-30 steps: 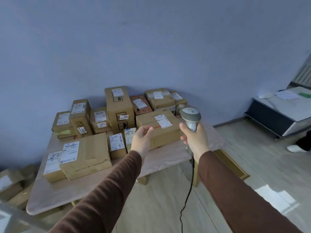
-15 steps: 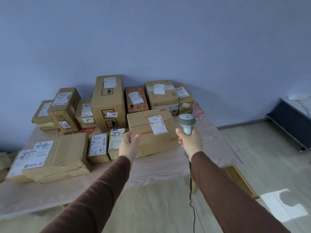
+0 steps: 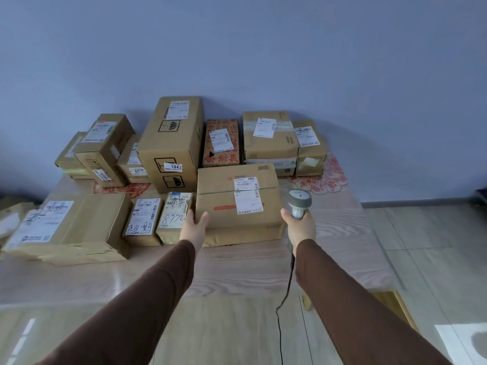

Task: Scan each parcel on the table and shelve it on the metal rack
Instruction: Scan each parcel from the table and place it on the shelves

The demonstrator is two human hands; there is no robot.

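Tabletop (image 3: 237, 270), light wood grain; its left end is cut off by the frame edge.

Parcels: about a dozen brown cartons crowd the far edge and left half. The nearest carton (image 3: 238, 204) lies flat at mid-table, with a white label (image 3: 247, 198) on top whose print is too small to read. A tall carton marked 1042 (image 3: 171, 143) stands behind it. The boxes behind that one are partly hidden.

Left hand (image 3: 194, 225): fingers spread, thumb apart, at the nearest carton's left near corner; contact cannot be told.

Right hand (image 3: 301, 225): wrapped round the handle of a grey scanner (image 3: 299, 202), head up, just right of the same carton. Its cable (image 3: 286, 296) hangs down, partly hidden by the sleeve.
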